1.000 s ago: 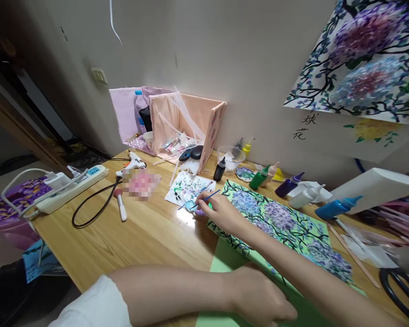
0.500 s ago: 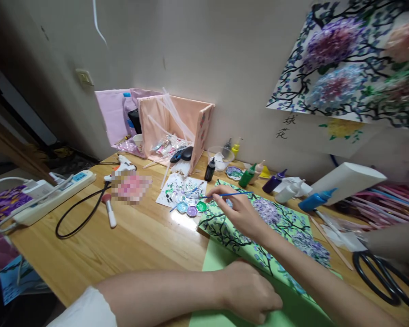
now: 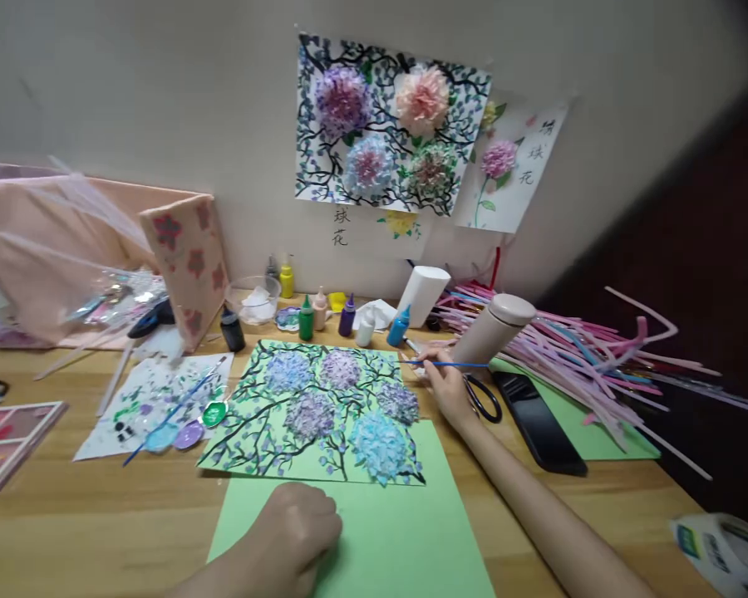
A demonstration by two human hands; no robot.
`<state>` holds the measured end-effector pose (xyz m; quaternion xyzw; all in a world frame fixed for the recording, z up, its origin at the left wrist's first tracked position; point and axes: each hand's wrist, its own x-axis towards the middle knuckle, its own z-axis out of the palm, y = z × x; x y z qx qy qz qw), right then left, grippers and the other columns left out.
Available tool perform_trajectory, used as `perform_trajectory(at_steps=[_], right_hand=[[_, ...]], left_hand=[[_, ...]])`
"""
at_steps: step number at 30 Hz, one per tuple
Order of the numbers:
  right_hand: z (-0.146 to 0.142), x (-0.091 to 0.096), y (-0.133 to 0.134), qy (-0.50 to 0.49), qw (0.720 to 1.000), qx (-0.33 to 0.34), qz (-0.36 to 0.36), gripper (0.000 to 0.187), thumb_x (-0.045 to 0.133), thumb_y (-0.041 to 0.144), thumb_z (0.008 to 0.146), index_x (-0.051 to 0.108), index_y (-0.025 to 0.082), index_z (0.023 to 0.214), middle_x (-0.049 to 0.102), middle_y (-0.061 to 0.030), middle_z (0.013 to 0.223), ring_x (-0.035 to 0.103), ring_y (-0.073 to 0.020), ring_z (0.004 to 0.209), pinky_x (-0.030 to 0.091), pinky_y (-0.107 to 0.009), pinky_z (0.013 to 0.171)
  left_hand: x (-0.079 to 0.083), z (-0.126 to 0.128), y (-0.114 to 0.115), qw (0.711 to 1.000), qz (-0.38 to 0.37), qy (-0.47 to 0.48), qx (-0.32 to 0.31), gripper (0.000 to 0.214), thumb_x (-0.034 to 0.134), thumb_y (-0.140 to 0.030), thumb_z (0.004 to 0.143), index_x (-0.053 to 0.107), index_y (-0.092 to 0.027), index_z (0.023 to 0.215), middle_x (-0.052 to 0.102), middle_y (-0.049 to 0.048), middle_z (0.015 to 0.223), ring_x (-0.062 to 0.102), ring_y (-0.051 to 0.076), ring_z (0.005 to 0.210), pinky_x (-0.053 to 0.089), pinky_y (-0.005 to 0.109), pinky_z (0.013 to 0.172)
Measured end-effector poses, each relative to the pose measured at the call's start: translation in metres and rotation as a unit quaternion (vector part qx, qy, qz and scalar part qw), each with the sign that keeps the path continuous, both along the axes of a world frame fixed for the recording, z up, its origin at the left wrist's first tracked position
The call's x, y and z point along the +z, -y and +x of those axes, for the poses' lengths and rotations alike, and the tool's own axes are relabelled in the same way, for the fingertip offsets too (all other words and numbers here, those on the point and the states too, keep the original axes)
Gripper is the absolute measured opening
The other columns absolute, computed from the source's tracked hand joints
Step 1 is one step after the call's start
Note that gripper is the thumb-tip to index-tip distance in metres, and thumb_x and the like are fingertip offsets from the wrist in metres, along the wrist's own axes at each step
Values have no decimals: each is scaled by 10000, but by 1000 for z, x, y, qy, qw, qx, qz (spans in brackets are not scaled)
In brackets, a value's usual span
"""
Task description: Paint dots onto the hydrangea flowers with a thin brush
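Note:
My right hand [image 3: 447, 392] pinches a thin blue paintbrush [image 3: 469, 365] just beyond the right edge of a painted green sheet [image 3: 255, 444]. Black branches, small leaves and several ruffled flower heads [image 3: 379, 446] in blue and purple cover that sheet. Below it lies a plain green sheet [image 3: 405, 531], partly covered. My left hand [image 3: 302, 523] rests on this plain sheet as a closed fist. To the left, a paint palette [image 3: 188, 436] with green, purple and pale blue wells sits on paint-spotted paper [image 3: 109, 428], with a second blue brush [image 3: 173, 414] across it.
Paint bottles [image 3: 305, 320] and a plastic bowl [image 3: 253, 301] line the back. Scissors [image 3: 487, 399], a pinkish tumbler [image 3: 495, 332], a black phone [image 3: 539, 423] and pipe cleaners [image 3: 598, 365] are at right. A peach fabric box [image 3: 187, 266] stands left; flower artwork [image 3: 392, 124] hangs above.
The view has swung right. My right hand, still holding the paintbrush, has moved from the palette across to the right side of the painted sheet. My left fist stays on the green paper.

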<state>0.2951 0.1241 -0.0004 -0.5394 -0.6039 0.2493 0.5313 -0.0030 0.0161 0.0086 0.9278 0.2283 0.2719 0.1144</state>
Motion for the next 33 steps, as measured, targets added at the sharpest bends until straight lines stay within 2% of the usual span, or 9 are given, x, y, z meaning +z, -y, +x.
perform_trajectory(at_steps=[5,13,27,33], right_hand=[[0,-8,4,-11,1000,-11,5,121,448,276,844,516,205,775,549,-13,741,542,-167,727,433,-271,637],[2,-5,6,-7,1000,-22,13,119,421,210,800,488,207,702,486,21,604,446,-125,544,344,-238,506],[0,-2,7,39,999,-23,15,127,408,201,785,471,208,675,459,26,591,420,-123,543,329,-234,504],[-1,1,8,44,999,-25,11,121,411,201,779,480,204,678,475,22,607,433,-125,555,341,-238,516]], left_hand=[[5,0,0,1000,-10,3,-9,215,294,-13,726,217,-186,623,362,-12,490,300,138,460,136,276,452],[-3,-7,-1,997,-66,-20,-30,227,252,1,767,217,-192,652,333,-8,519,294,147,487,148,290,487],[12,2,-3,999,-23,13,-24,233,266,14,740,234,-191,633,352,-20,476,295,133,444,157,266,447],[13,1,-2,1000,-16,7,-22,242,262,21,738,249,-187,614,360,-16,474,298,132,444,167,269,440]])
